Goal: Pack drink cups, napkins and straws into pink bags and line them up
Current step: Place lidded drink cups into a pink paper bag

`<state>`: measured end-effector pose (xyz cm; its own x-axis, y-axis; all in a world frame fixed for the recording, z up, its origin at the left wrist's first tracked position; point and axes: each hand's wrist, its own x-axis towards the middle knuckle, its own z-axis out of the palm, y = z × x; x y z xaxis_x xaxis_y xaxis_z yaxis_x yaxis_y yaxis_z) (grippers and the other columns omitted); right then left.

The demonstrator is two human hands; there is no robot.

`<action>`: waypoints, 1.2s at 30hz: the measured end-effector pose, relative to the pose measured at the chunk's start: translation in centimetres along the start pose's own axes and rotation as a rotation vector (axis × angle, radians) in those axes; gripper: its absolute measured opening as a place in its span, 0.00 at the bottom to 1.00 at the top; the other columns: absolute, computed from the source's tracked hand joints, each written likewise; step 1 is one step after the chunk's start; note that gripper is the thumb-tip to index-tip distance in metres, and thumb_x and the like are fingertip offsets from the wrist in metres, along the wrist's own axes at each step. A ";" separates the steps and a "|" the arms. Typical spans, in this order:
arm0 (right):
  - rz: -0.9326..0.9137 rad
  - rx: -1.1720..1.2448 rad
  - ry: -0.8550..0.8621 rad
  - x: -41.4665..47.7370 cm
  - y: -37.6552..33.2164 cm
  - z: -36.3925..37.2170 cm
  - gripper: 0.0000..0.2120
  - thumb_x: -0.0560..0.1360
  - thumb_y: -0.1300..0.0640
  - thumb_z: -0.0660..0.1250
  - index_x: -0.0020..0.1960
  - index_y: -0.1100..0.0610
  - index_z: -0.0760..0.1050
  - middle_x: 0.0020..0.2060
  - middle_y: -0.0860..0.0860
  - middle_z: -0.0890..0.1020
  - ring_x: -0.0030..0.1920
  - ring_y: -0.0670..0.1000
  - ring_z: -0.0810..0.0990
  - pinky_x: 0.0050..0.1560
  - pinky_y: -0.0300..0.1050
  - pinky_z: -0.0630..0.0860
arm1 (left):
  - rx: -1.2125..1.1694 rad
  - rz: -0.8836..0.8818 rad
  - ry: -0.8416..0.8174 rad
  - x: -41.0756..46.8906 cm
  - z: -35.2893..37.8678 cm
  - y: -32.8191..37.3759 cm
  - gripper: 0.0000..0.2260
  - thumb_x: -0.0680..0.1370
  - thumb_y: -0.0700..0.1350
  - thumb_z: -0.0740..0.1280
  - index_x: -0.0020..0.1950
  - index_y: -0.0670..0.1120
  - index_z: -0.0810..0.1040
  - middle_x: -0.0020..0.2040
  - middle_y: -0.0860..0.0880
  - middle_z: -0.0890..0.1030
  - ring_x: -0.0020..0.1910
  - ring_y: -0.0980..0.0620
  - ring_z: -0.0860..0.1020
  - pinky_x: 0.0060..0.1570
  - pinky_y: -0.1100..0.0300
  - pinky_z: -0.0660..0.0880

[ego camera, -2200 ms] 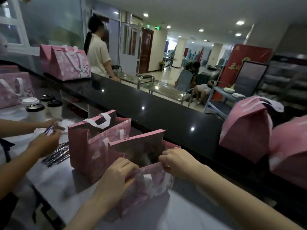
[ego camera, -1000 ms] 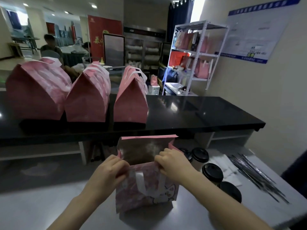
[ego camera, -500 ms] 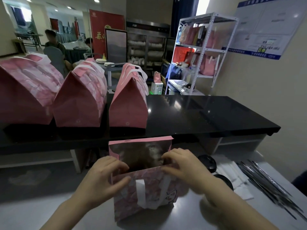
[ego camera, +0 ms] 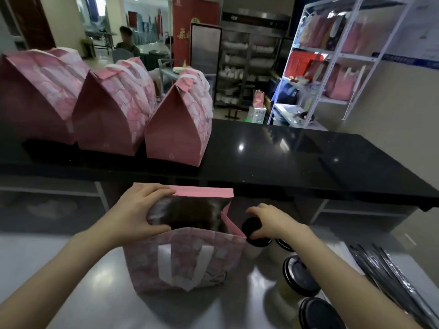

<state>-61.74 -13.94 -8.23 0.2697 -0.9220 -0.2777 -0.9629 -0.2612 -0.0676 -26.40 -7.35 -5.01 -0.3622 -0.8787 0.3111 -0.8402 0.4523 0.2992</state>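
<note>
An open pink bag (ego camera: 183, 260) with white handles stands on the grey worktop in front of me. My left hand (ego camera: 136, 210) grips its left rim and holds the mouth open. My right hand (ego camera: 270, 222) curls over the black lid of a drink cup (ego camera: 255, 237) just right of the bag. More cups with black lids (ego camera: 300, 275) stand beside it. Wrapped straws (ego camera: 392, 276) lie at the right. Three closed pink bags (ego camera: 178, 129) stand in a row on the black counter.
The black counter (ego camera: 297, 157) runs across above the worktop, bare on its right half. A white shelving rack (ego camera: 332, 67) with more bags stands at the back right. People sit at tables far behind.
My right hand has left the bag's rim and moved right onto a cup lid. My left hand has slid onto the bag's left rim. The view tilted down slightly.
</note>
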 end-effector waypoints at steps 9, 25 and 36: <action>-0.110 -0.068 -0.039 0.4 0.9 2.2 0.43 0.62 0.44 0.77 0.73 0.45 0.63 0.63 0.50 0.71 0.63 0.54 0.71 0.58 0.51 0.75 | 0.159 -0.081 -0.176 -4.4 0.8 3.2 0.50 0.62 0.72 0.67 0.76 0.64 0.42 0.76 0.66 0.38 0.75 0.60 0.33 0.75 0.44 0.37; -0.399 0.004 0.291 -13.7 -7.9 -16.4 0.39 0.62 0.47 0.76 0.70 0.39 0.65 0.63 0.41 0.69 0.62 0.45 0.70 0.63 0.44 0.71 | 0.107 -0.085 -0.227 -3.9 1.2 3.2 0.59 0.58 0.75 0.67 0.74 0.61 0.30 0.74 0.64 0.30 0.71 0.61 0.26 0.74 0.47 0.37; -0.536 -0.099 0.253 -9.4 -13.4 -5.3 0.36 0.70 0.49 0.71 0.74 0.43 0.60 0.71 0.47 0.64 0.69 0.50 0.62 0.60 0.45 0.70 | 0.053 -0.033 -0.226 -4.1 0.2 3.2 0.53 0.63 0.70 0.67 0.76 0.61 0.34 0.77 0.62 0.36 0.72 0.61 0.27 0.76 0.47 0.39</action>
<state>-51.28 -3.24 0.38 0.7229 -0.6909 0.0078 -0.6900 -0.7226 -0.0421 -27.65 -2.30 -5.51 -0.4100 -0.9076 0.0901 -0.8711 0.4189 0.2562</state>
